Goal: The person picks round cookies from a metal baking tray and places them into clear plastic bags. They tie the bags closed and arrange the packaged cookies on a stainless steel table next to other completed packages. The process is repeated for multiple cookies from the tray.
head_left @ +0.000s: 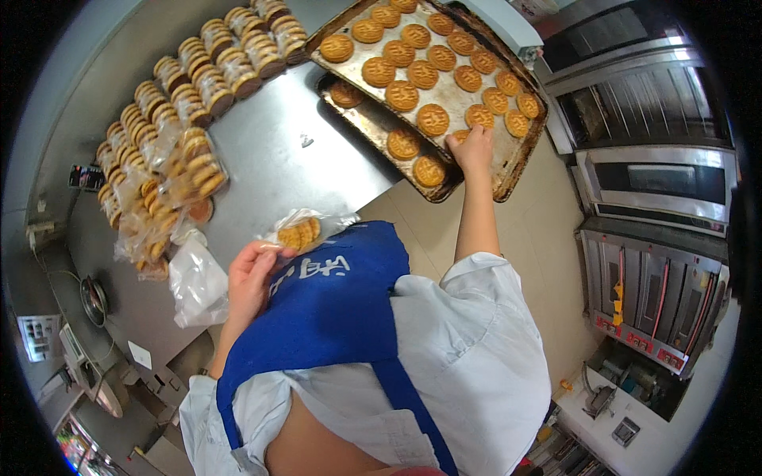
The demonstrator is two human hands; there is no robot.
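Dressed in pale shirt (472,349) and blue apron (317,325), at a steel table (274,143), with ovens (659,176) at right.
Pinching a clear bag (340,224) of stamped cookies (300,234) over the apron in left hand (251,278); touching loose cookies (479,114) on upper baking tray (509,163) with right hand (475,151), cannot tell whether gripping; with bagged stacks (189,103) at left.

Golden-brown cookies (432,120) with stamped patterns; far silver tray (452,99) edged dark brown; blue apron (333,325), white lettering (336,267).
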